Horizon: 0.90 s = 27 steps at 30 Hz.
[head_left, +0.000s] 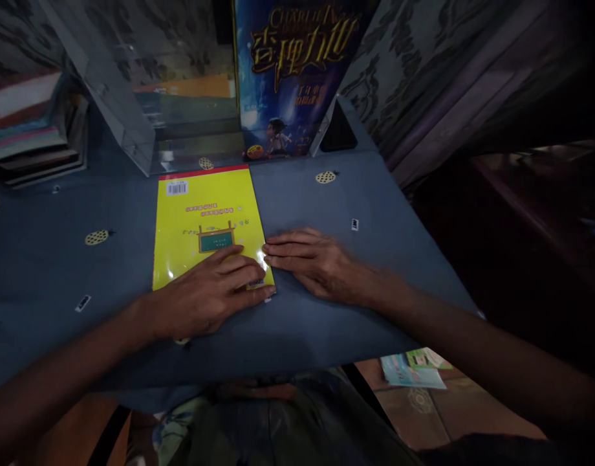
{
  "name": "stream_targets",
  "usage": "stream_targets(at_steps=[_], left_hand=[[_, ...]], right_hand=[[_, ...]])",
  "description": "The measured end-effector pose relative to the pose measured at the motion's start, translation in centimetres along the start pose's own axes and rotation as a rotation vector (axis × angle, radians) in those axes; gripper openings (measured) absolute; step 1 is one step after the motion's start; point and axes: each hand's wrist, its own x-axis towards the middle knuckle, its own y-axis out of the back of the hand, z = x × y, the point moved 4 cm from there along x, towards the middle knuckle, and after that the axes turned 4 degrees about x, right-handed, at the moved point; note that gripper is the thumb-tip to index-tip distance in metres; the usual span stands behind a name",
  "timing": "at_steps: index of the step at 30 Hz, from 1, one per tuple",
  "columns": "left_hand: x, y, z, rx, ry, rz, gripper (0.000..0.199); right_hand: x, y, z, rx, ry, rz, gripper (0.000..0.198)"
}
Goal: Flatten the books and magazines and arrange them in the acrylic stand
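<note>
Left of centre: yellow book [210,223], apparently being steadied on the desk [300,200]. Left hand [215,289] lies across it, unclamped; right hand [321,265] meets its right edge, pinch indiscernible. Lifting calls for fingertips beneath.

The left hand [215,291] is bare, with slim fingers, visible knuckles and a narrow wrist. The right hand [321,262], also bare, has a similar slender build and long, tapering fingers. The left forearm [84,356] and right forearm [453,336] are uncovered, both widening toward the elbow. At the near middle, a dark garment [297,424] shows loose folds and an olive-green tint, its details lost in shadow. At its left is a pale green and blue patterned patch [176,414], blurred; whether it belongs to the same clothing is unclear.
</note>
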Motion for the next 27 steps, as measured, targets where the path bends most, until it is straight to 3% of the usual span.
stream_targets(at_steps=[9, 15, 19, 24, 27], left_hand=[[-0.7, -0.6, 4.4, 0.209, 0.221, 0.038, 0.035], [-1.7, 0.0, 6.4, 0.287, 0.384, 0.05, 0.035], [-4.7, 0.7, 6.5, 0.291, 0.498, 0.062, 0.037], [-9.6, 1.1, 6.5, 0.325, 0.678, 0.164, 0.041], [-11.0, 0.9, 6.7, 0.311, 0.751, 0.221, 0.047]], right_hand=[[-0.5, 0.0, -2.5, -0.011, 0.102, -0.026, 0.035], [-1.6, -0.6, -2.3, -0.02, 0.069, -0.004, 0.045], [-1.6, -0.7, -2.3, -0.041, 0.089, 0.014, 0.043], [-0.9, 0.0, -2.7, -0.015, 0.068, -0.001, 0.047], [-0.1, 0.6, -3.0, -0.014, 0.072, -0.042, 0.046]])
